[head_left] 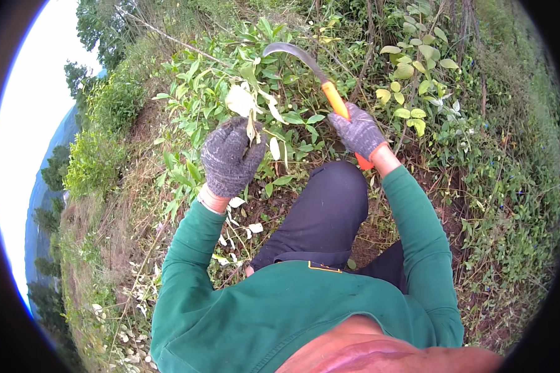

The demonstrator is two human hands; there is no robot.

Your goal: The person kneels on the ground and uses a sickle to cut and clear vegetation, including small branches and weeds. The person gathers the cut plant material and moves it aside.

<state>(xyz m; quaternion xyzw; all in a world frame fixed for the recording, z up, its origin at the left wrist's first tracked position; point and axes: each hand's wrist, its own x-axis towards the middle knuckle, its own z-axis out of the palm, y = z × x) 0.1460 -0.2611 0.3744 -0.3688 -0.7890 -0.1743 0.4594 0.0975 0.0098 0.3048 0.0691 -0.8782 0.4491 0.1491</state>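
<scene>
The fingers of the left hand (230, 156), in a grey knit glove, are curled shut around a bunch of leafy stems (250, 105), holding them upright just above the bent knee in dark trousers (326, 205). The fingers of the right hand (359, 132), gloved the same way, are wrapped tight around the orange handle of a sickle (320, 78); its curved dark blade arcs up and to the left, its tip above the gathered stems and close to them.

From the look of it, the cut is being lined up. To do it well, the left hand should keep the stems taut and bunched, and stay above the line of the blade, so that the edge bites below the fist and never toward the fingers. The blade would best hook low around the stems and be drawn back toward the body's side, clear of the knee, in one firm pull.

Around the hands lie more green weeds (417, 81) and pale cut leaves (236, 221) on the sloping ground (137, 168), which falls off to the left.
</scene>
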